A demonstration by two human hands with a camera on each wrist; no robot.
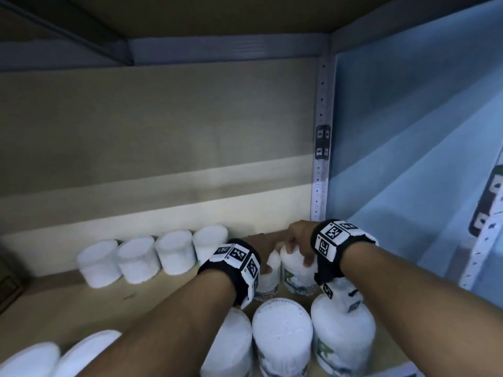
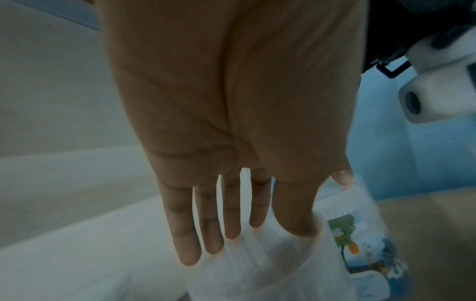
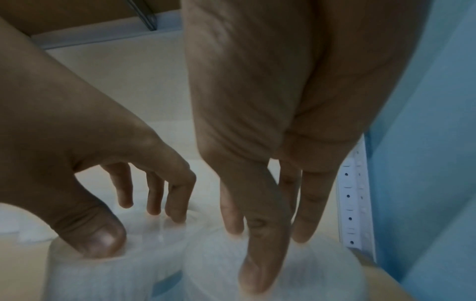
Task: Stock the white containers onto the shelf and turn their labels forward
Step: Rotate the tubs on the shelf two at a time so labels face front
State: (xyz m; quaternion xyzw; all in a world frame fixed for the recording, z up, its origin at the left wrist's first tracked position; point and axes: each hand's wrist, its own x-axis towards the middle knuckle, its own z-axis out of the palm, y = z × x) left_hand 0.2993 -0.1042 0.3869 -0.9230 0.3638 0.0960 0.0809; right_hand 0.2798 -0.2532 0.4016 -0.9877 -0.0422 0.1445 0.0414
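Note:
Two white containers stand side by side at the back right of the shelf (image 1: 81, 303). My left hand (image 1: 265, 253) grips the lid of the left container (image 1: 269, 281) from above, thumb in front and fingers curled behind (image 3: 177, 203). My right hand (image 1: 299, 248) grips the top of the right container (image 1: 298, 276), whose coloured label (image 1: 295, 285) faces me. In the left wrist view my left hand (image 2: 244, 234) reaches down onto a white lid (image 2: 257, 270), with the labelled container (image 2: 365, 240) beside it. In the right wrist view my right hand (image 3: 262, 234) holds a lid (image 3: 309, 275).
Several white containers (image 1: 174, 251) line the back wall to the left. More stand in front, under my forearms (image 1: 281, 336), with lids at the lower left (image 1: 30, 360). A blue side panel (image 1: 408, 159) and a perforated post (image 1: 321, 159) close the right side.

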